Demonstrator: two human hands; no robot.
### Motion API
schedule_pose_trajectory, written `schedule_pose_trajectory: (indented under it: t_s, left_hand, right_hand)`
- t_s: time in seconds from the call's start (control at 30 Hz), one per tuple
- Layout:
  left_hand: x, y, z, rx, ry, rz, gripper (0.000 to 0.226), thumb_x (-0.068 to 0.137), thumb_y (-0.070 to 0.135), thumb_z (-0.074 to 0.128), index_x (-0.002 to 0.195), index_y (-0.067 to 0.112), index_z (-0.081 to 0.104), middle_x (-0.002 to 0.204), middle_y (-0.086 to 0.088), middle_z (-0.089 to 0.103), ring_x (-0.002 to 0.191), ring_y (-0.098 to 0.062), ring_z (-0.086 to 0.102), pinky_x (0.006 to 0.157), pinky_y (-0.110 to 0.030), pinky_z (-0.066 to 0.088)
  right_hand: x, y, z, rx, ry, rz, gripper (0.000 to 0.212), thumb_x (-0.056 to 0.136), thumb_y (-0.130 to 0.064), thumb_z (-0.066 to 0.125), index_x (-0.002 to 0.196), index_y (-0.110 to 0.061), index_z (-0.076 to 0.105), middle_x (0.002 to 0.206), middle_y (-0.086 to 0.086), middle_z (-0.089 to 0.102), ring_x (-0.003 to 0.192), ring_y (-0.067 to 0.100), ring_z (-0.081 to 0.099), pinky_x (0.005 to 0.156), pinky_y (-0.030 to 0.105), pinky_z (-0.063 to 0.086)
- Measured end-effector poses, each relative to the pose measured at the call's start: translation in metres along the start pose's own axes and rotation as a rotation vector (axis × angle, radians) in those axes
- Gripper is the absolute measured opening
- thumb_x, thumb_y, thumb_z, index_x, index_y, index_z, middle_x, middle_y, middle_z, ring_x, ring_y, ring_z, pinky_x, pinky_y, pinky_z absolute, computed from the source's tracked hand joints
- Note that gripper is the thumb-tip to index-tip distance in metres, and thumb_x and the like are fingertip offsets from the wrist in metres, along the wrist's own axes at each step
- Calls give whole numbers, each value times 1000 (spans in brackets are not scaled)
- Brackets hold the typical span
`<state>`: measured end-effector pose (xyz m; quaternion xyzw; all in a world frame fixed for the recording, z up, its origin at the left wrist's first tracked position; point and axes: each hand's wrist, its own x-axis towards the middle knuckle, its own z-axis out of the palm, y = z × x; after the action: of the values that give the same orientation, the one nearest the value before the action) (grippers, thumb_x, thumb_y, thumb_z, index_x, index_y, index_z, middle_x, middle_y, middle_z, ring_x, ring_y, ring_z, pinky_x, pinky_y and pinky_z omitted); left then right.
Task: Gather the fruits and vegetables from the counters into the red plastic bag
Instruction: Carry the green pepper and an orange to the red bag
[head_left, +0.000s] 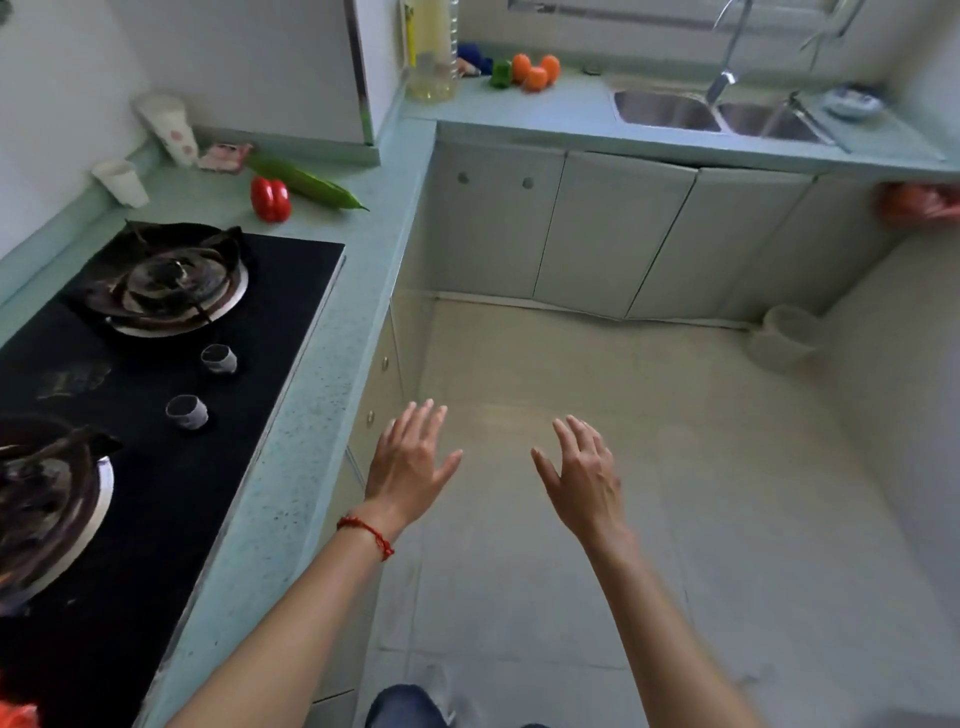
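A red bell pepper (270, 199) stands on the left counter beyond the stove, with a long green cucumber (306, 183) lying just behind it. On the far counter, left of the sink, sit a green pepper (501, 74) and three orange fruits (535, 71). A red plastic bag (922, 202) hangs under the counter edge at the far right. Another bit of red plastic (15, 714) shows at the bottom left corner. My left hand (410, 462) and my right hand (582, 475) are held out over the floor, fingers spread, holding nothing.
A black two-burner gas stove (171, 364) fills the left counter. White cups (122, 181) and a packet (224, 157) sit behind the pepper. A tall oil bottle (431, 49) stands in the corner. A double sink (717, 117) and a white bin (784, 338) lie to the right.
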<state>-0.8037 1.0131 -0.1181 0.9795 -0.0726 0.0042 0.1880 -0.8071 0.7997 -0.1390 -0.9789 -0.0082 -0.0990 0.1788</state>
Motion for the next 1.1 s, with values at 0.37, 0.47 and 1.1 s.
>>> schedule_pose_trajectory:
  t_s: [0.37,0.47,1.1]
  left_hand:
    - [67,-28,1,123,19,78,59,79,34,67,126,1,51,128,-23,55,121,-41,49,96,-54,40]
    - [93,-28,3,161,1,97,60,77,35,69,124,1,53,124,-22,58,118,-40,52,94,-54,42]
    - [364,35,19,177,3,24,73,80,55,26,128,6,51,131,-18,54,125,-36,46,101,-54,34]
  right_hand:
    - [49,0,16,-110,50,-1,54,82,-45,40,107,-4,65,109,19,66,102,34,64,82,44,52]
    - [75,7,19,-141,69,-15,54,82,-44,39,106,-4,65,108,19,67,102,34,64,81,44,53]
    - [356,108,28,-144,162,-101,52,82,-45,40,105,-6,67,108,17,67,104,31,64,84,42,52]
